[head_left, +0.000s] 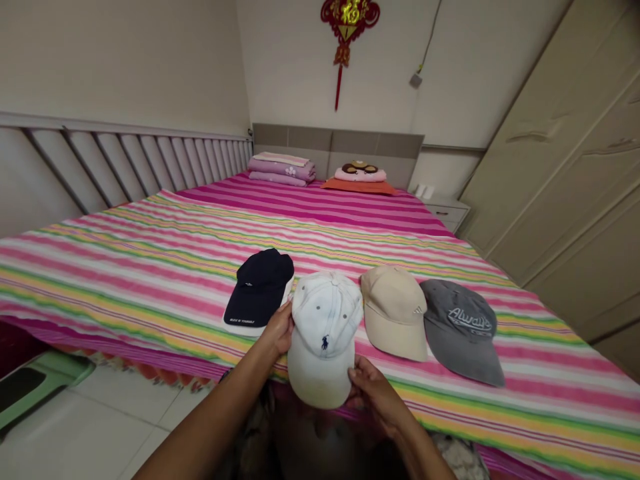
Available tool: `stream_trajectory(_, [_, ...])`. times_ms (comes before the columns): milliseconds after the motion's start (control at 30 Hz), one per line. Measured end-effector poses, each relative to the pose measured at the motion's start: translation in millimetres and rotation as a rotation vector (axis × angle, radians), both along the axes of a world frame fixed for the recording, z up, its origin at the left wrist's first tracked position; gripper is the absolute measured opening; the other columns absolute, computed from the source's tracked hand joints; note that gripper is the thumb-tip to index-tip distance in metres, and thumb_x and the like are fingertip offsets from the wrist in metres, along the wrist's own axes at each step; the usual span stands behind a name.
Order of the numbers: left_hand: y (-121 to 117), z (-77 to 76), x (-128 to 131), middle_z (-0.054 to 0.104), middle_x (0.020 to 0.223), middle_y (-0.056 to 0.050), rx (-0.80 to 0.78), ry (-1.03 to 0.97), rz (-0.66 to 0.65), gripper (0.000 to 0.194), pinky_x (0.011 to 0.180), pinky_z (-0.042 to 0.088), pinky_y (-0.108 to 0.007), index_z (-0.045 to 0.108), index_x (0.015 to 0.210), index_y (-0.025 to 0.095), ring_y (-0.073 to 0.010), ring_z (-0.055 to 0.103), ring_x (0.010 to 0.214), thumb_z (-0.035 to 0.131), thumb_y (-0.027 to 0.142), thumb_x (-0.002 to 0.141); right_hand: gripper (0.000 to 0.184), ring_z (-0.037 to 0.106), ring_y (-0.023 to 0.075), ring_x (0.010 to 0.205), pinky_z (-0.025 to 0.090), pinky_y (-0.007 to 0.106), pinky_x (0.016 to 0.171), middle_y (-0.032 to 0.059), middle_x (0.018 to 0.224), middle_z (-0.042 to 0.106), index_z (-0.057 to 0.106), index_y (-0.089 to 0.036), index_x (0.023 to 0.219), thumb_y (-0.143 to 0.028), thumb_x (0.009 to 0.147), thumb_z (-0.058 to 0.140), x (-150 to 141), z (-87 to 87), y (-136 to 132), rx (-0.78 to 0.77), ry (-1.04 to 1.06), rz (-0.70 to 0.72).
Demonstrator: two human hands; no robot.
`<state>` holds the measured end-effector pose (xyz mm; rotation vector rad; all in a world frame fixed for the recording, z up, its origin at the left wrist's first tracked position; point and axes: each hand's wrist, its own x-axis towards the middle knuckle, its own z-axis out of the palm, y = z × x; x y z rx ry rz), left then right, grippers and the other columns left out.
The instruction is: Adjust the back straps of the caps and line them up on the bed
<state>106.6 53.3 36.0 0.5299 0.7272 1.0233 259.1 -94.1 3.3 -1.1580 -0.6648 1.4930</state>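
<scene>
Between my two hands is a white baseball cap [327, 327] with a small dark blue emblem, its brim toward me, at the near edge of the bed. My left hand [281, 327] grips its left side where crown and brim meet. On the right edge of the brim, my right hand [367, 385] has its thumb on top, the other fingers partly hidden below. A navy cap [263, 283] with a white-edged brim lies just left of it. To the right lie a beige cap [395, 310] and a grey cap [463, 327] with white "Always" lettering, side by side.
A striped sheet [150, 260] covers the bed. Folded purple bedding [283, 169] and a pink pillow [361, 175] rest by the headboard [300, 140]. A railing [150, 160] runs along the left, a green stool [55, 373] stands front left, and a wardrobe [560, 167] on the right.
</scene>
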Motion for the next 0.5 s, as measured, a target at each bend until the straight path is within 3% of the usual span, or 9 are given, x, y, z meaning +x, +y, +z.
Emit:
stream_trajectory(100, [21, 8.4, 13, 0.066, 0.064, -0.004, 0.047, 0.004, -0.016, 0.009, 0.069, 0.05, -0.028, 0.061, 0.079, 0.013, -0.0157, 0.063, 0.062, 0.061, 0.016, 0.07, 0.039, 0.055, 0.0112, 0.043, 0.042, 0.02, 0.039, -0.0038, 0.052, 0.057, 0.054, -0.016, 0.089, -0.034, 0.059, 0.072, 9, 1.5, 15, 0.034, -0.128, -0.072])
stream_trajectory(233, [57, 17.0, 36, 0.066, 0.062, -0.002, 0.095, 0.026, -0.012, 0.011, 0.065, 0.049, -0.026, 0.06, 0.075, 0.015, -0.0148, 0.061, 0.059, 0.064, 0.021, 0.067, 0.037, 0.046, 0.0072, 0.038, 0.042, 0.02, 0.037, -0.0078, 0.05, 0.051, 0.053, -0.017, 0.09, -0.033, 0.06, 0.069, 20, 2.4, 53, 0.089, -0.192, -0.251])
stream_trajectory(367, [78, 2.5, 52, 0.064, 0.056, -0.003, 0.096, 0.127, -0.03, 0.008, 0.06, 0.047, -0.025, 0.059, 0.069, 0.014, -0.0153, 0.06, 0.057, 0.064, 0.019, 0.066, 0.038, 0.045, 0.0094, 0.035, 0.041, 0.022, 0.036, -0.0097, 0.047, 0.047, 0.049, -0.019, 0.099, -0.031, 0.065, 0.062, 26, -9.0, 78, 0.088, -0.31, -0.401])
stream_trajectory(500, [77, -19.2, 54, 0.061, 0.053, -0.002, 0.11, 0.199, -0.034, 0.005, 0.056, 0.043, -0.023, 0.058, 0.066, 0.015, -0.0128, 0.056, 0.052, 0.058, 0.019, 0.069, 0.044, 0.048, 0.0132, 0.034, 0.04, 0.025, 0.035, -0.0081, 0.045, 0.048, 0.05, -0.019, 0.109, -0.03, 0.067, 0.057, 26, -18.9, 80, 0.07, -0.433, -0.435])
